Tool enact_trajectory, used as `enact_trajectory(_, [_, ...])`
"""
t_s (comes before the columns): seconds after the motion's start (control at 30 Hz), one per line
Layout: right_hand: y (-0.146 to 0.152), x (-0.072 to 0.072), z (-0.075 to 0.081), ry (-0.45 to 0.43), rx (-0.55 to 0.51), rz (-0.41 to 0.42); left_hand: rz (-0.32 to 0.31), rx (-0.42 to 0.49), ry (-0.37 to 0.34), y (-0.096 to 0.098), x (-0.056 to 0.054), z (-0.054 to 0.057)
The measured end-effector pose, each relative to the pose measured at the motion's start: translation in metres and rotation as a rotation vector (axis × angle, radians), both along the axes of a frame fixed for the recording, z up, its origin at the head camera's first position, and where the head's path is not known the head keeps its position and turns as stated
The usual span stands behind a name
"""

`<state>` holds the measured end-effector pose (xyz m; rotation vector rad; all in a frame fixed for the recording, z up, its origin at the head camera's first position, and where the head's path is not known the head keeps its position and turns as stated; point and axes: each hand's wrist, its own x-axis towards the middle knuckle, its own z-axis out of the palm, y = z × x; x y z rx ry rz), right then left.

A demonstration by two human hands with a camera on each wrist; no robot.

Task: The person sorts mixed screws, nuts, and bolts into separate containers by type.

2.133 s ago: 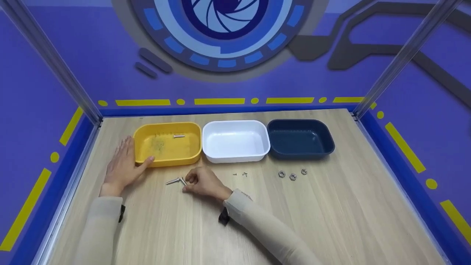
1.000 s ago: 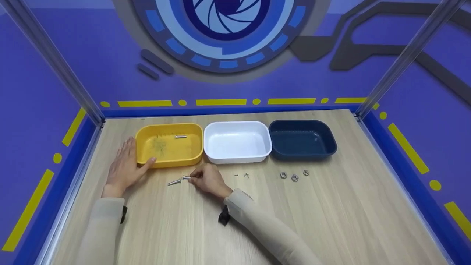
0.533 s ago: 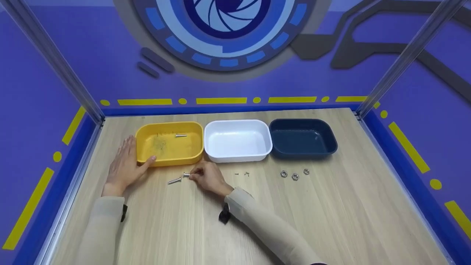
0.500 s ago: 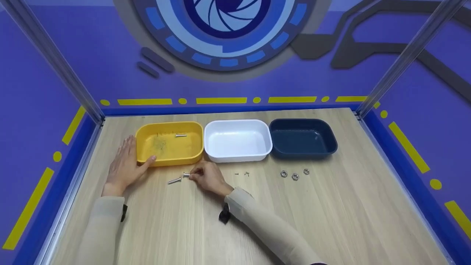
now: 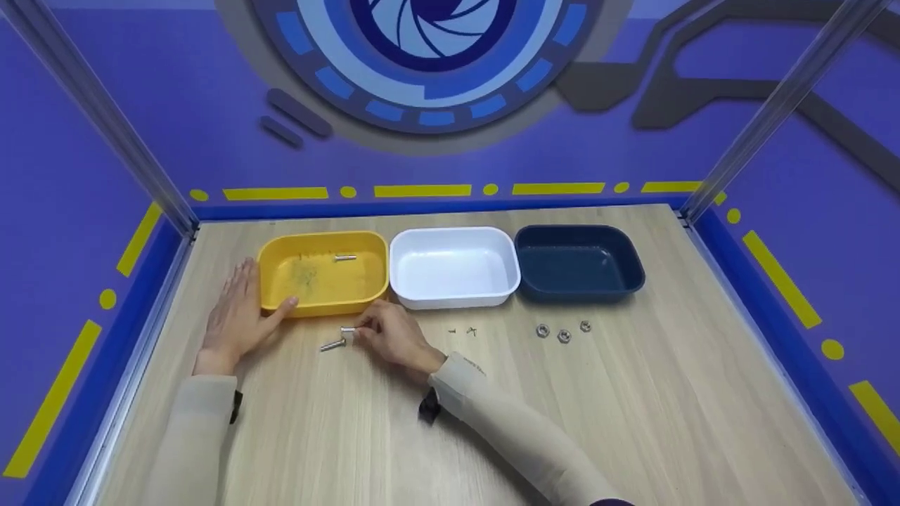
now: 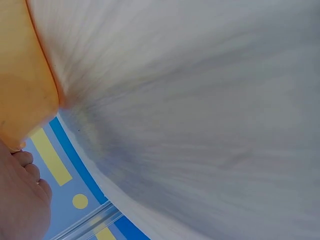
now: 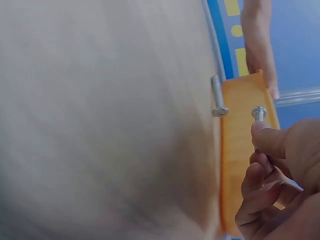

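Note:
My left hand (image 5: 235, 316) rests along the left side of a yellow bin (image 5: 323, 309), fingers straight, with the thumb over its front rim. In front of that bin, my right hand (image 5: 394, 337) pinches a silver bolt (image 5: 347, 329) between thumb and fingers. The right wrist view shows the held bolt's head (image 7: 258, 113) sticking out beyond the thumb; part of its shank is hidden. A second bolt (image 5: 332, 346) lies on the table just below the held one. One more bolt (image 5: 344, 258) lies inside the yellow bin.
A white bin (image 5: 453, 303) and a dark blue bin (image 5: 580, 296) stand in a row to the right of the yellow one. Tiny screws (image 5: 472, 331) lie before the white bin, and three hex nuts (image 5: 564, 336) before the dark one. Purple panels enclose the table.
The right hand has taken hold of one of the two bolts on the table, turned it roughly level and shifted it slightly away from me. The left hand has stayed on the yellow bin.

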<state>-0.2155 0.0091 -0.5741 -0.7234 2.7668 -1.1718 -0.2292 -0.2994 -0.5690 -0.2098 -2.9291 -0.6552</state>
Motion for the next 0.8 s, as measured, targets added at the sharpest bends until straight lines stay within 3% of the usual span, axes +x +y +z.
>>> enact_trajectory(0.33, [-0.002,-0.003,0.024,0.084,-0.033,0.061,0.001,-0.014,-0.003,0.002,-0.003,0.003])
enact_trajectory(0.57, [-0.011,-0.016,0.038,0.067,-0.024,0.081,0.008,-0.011,0.003,0.000,-0.002,0.004])
enact_trajectory(0.8, [-0.023,-0.034,0.042,0.032,0.001,0.039,0.002,-0.004,-0.008,0.001,0.001,0.001])
